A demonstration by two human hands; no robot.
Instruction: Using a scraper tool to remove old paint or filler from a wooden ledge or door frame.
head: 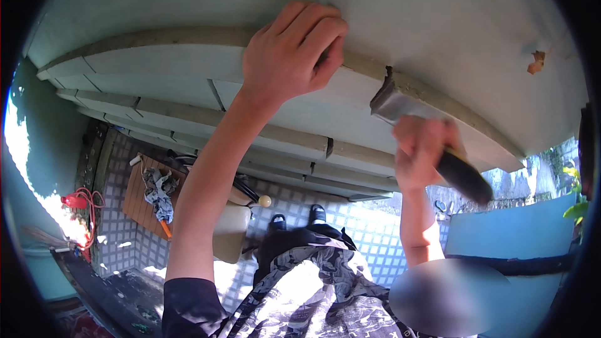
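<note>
Above me is a pale painted panel (422, 19) with a curved-looking wooden strip (188, 36) along it. My left hand (296, 51) is raised to this strip, its fingers curled over the edge; the fingertips are hidden. To its right, my right hand (418, 150) grips the dark handle of a broad-bladed scraper (392, 103), slightly blurred. The scraper's metal blade lies close against the strip, next to a dark, ragged gap (389, 75). I cannot tell whether the blade touches the wood.
More painted boards (281, 137) with dark joints step down below the strip. A wooden-slat table (136, 197) holds crumpled paper (159, 192). A beige seat (232, 230) stands on the tiled floor (375, 234). A red cord (94, 202) hangs at left; a blue panel (507, 230) stands at right.
</note>
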